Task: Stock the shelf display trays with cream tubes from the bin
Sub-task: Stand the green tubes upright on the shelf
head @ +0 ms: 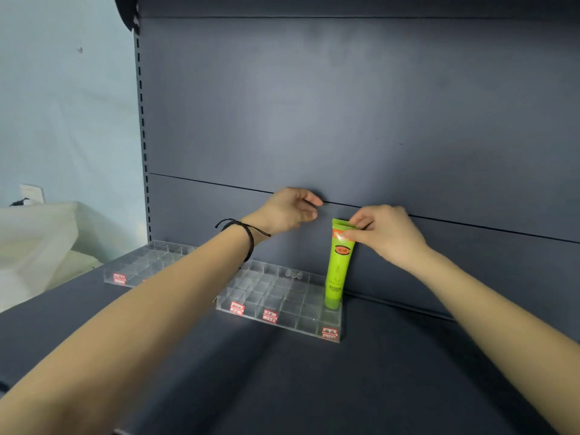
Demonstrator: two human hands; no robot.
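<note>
- Lime-green plastic cream tube (338, 268) stands cap-down in the right-hand column of the clear acrylic divided tray (282, 296); its orange badge is too blurred to read
- red-and-white labels (269, 316) line the tray's front edge; writing illegible
- my right hand (387, 233) pinches the tube's flat top end
- my left hand (290, 210) hovers near the tube, apart from it; fingers loosely curled, holding nothing
- a second clear tray (141, 265) sits further left on the dark blue shelf (314, 387)

Dark blue-grey back panel (314, 105) rises ahead; pale blue wall (62, 105) (white socket plate (31, 192)) at left.
</note>
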